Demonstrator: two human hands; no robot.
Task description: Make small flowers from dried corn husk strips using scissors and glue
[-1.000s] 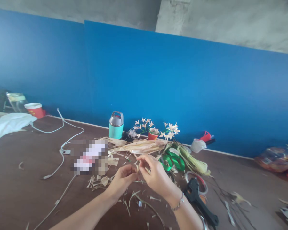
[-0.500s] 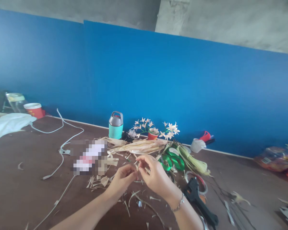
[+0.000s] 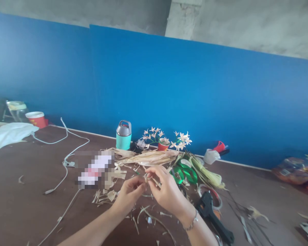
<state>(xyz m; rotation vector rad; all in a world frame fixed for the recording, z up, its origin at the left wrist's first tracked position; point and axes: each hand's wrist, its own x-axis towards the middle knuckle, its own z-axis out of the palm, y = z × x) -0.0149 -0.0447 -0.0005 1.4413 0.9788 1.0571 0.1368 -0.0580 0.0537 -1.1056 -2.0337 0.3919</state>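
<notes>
Over a brown table (image 3: 28,191), my left hand (image 3: 129,194) and my right hand (image 3: 165,189) meet, both pinched on a small pale piece of dried husk (image 3: 148,177) between their fingertips. A bracelet sits on my right wrist. Husk scraps (image 3: 106,196) lie under and left of my hands. A bundle of dried husks (image 3: 149,158) lies just beyond them, with a roll of green ribbon (image 3: 184,172) to its right.
A black glue gun (image 3: 212,213) lies right of my right wrist. A teal flask (image 3: 123,135), a small pot of pale flowers (image 3: 166,140) and a red cup (image 3: 36,119) stand along the blue wall. White cables (image 3: 66,160) trail across the left.
The hands keep working the husk piece in almost the same place. The view has tilted slightly, so everything sits a little lower.
</notes>
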